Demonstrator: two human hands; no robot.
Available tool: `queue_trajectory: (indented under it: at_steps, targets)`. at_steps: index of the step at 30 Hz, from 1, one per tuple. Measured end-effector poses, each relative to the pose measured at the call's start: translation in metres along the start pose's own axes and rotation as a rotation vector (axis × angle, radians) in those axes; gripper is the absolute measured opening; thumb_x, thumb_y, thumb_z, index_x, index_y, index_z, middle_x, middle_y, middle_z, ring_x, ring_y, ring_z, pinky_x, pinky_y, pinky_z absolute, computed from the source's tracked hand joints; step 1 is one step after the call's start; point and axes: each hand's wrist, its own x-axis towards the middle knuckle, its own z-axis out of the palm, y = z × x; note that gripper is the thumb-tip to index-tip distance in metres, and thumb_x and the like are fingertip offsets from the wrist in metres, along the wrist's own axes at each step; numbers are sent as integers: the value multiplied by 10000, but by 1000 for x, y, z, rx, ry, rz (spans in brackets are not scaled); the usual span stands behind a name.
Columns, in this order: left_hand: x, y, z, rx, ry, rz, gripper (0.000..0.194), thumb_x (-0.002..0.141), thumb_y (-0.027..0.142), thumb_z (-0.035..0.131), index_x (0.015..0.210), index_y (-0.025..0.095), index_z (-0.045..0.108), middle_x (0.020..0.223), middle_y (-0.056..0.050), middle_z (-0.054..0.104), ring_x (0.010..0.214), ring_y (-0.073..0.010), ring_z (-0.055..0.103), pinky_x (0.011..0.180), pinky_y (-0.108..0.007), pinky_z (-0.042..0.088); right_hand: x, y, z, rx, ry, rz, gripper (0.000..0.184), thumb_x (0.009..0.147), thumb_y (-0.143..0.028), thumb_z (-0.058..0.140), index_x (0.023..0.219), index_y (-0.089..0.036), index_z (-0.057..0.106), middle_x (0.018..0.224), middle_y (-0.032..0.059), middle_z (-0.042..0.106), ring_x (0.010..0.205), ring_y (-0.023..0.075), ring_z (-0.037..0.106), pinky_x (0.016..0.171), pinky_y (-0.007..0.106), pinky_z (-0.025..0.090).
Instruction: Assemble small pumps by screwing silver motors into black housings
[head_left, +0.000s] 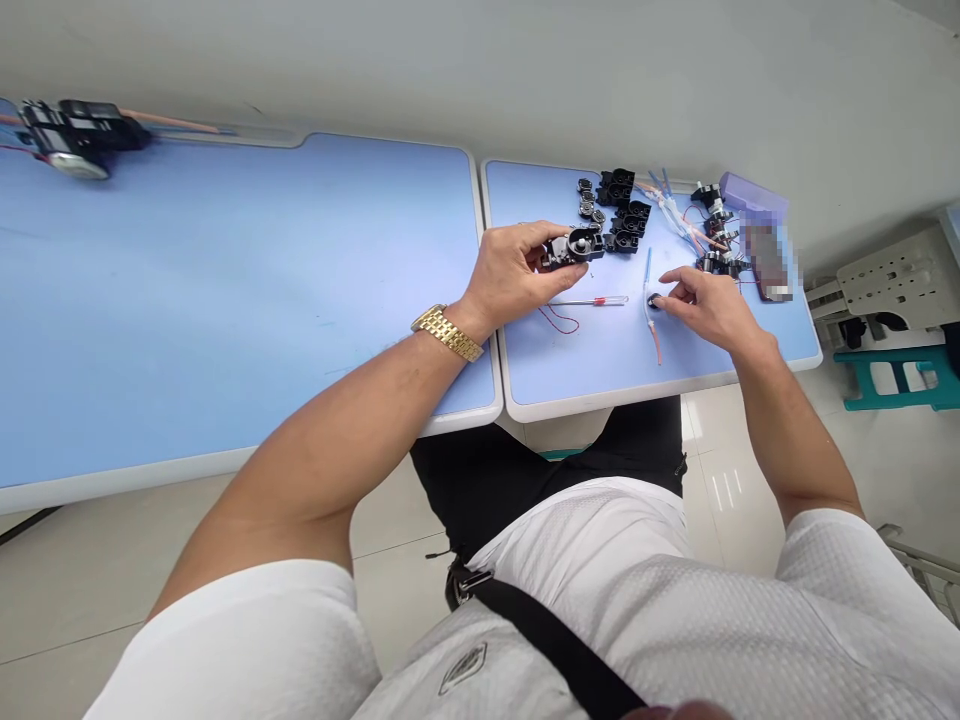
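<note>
A black plastic housing point(574, 250) with a round silver-grey part inside is gripped by my left hand point(514, 268), thumb below and fingers behind, just above the right table. To its right, my right hand point(709, 305) pinches a small round black part point(653, 300) at its fingertips. Beside those fingertips lies a thin tool point(647, 310) with a blue end and an orange end. A screwdriver point(600, 301) with a clear and red handle rests below the held housing, near a twisted red wire point(562, 326).
Several black housings point(631, 220) and small metal-looking parts point(586, 200) sit at the back. Further right are bundled blue and orange pieces point(679, 220), wired black assemblies point(716, 230), a purple box point(754, 197) and a blurred phone-like object point(770, 260). A teal stool point(862, 375) stands beyond.
</note>
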Motion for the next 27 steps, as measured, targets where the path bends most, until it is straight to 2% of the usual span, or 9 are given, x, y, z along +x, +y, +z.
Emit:
queue_trajectory:
  at_steps: [3, 5, 8, 11, 16, 22, 25, 27]
  targets:
    - [0, 2, 0, 5, -3, -10, 276, 915, 385, 875, 1146, 241, 915, 1017, -43, 882, 785, -188, 699, 714, -368, 562, 1, 1, -9, -71, -2, -68, 570, 985, -513, 798, 1490, -248, 797, 1208, 103, 872, 980, 310, 775, 908, 454, 575]
    - [1, 3, -1, 13, -8, -9, 279, 913, 384, 872, 1149, 242, 918, 1022, -45, 885, 787, -192, 701, 719, -371, 563, 4, -2, -12, -161, -53, -123, 728, 968, -557, 823, 1637, -287, 725, 1386, 124, 830, 1045, 334, 781, 903, 467, 581]
    - [1, 4, -1, 22, -19, -5, 281, 917, 387, 865, 1152, 242, 917, 1034, -48, 888, 785, -192, 689, 723, -372, 557, 9, -9, -12, -320, -160, -130, 952, 939, -702, 855, 1793, -382, 583, 1457, 140, 767, 1162, 399, 773, 873, 473, 585]
    - [1, 5, -1, 23, -26, -7, 296, 915, 391, 855, 1163, 242, 919, 1041, -49, 888, 787, -193, 678, 726, -372, 543, 15, -14, -11, -432, -225, -104, 1078, 903, -798, 857, 1837, -382, 514, 1473, 171, 734, 1231, 456, 754, 874, 495, 597]
    - [0, 6, -1, 21, -36, -8, 299, 902, 389, 860, 1152, 236, 922, 1041, -48, 884, 774, -184, 655, 736, -366, 537, 17, -16, -15, -465, -284, -70, 1041, 882, -808, 866, 1737, -280, 596, 1490, 206, 712, 1235, 470, 749, 916, 521, 610]
    - [0, 7, -1, 31, -47, -26, 317, 897, 434, 876, 1147, 245, 921, 1028, -40, 893, 774, -183, 645, 752, -361, 551, 16, -16, -19, -474, -302, -56, 1064, 864, -761, 900, 1713, -199, 593, 1484, 233, 721, 1251, 499, 753, 975, 576, 618]
    - [0, 8, -2, 38, -49, -19, 312, 896, 432, 873, 1142, 247, 923, 1015, -37, 893, 761, -184, 637, 764, -372, 560, 14, -10, -17, -402, -255, -93, 1075, 891, -761, 879, 1760, -217, 555, 1481, 220, 759, 1275, 486, 757, 996, 565, 611]
    - [0, 9, -3, 33, -50, -19, 313, 895, 427, 866, 1145, 250, 929, 1017, -38, 892, 760, -187, 644, 762, -377, 563, 11, -4, -15, -335, -184, -116, 971, 941, -734, 839, 1731, -228, 589, 1424, 195, 803, 1234, 453, 773, 988, 540, 600]
